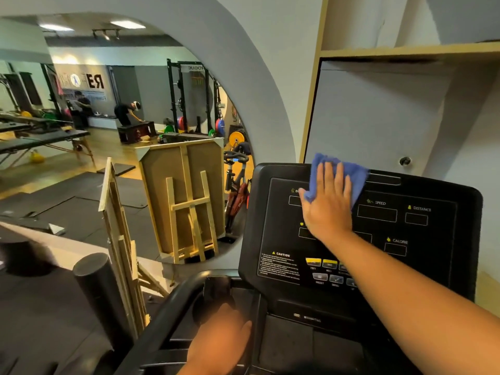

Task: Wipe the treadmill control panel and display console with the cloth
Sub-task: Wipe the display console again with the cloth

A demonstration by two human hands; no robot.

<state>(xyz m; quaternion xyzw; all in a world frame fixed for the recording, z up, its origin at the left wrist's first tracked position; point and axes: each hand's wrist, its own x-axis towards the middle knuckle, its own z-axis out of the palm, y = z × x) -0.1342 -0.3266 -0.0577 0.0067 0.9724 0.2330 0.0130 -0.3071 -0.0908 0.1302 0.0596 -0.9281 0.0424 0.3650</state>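
Observation:
The black treadmill console (pixel 446 234) stands in front of me, its display panel marked SPEED, DISTANCE and CALORIE. A blue cloth (pixel 354 174) lies flat against the panel's upper left part, near the top edge. My right hand (pixel 328 204) presses on the cloth with straight, spread fingers, and part of the cloth sticks out above and beside them. My left hand (pixel 221 339) is low at the bottom centre, blurred, resting on the left handlebar area below the console; how its fingers lie is unclear. My right forearm hides some of the lower buttons (pixel 328 263).
A large arched mirror (pixel 121 117) on the left wall reflects the gym, weight racks and two people. Wooden easels and a board (pixel 184 201) lean beside the treadmill. A black foam roller (pixel 97 290) stands at lower left. A grey cabinet door (pixel 378 117) rises behind the console.

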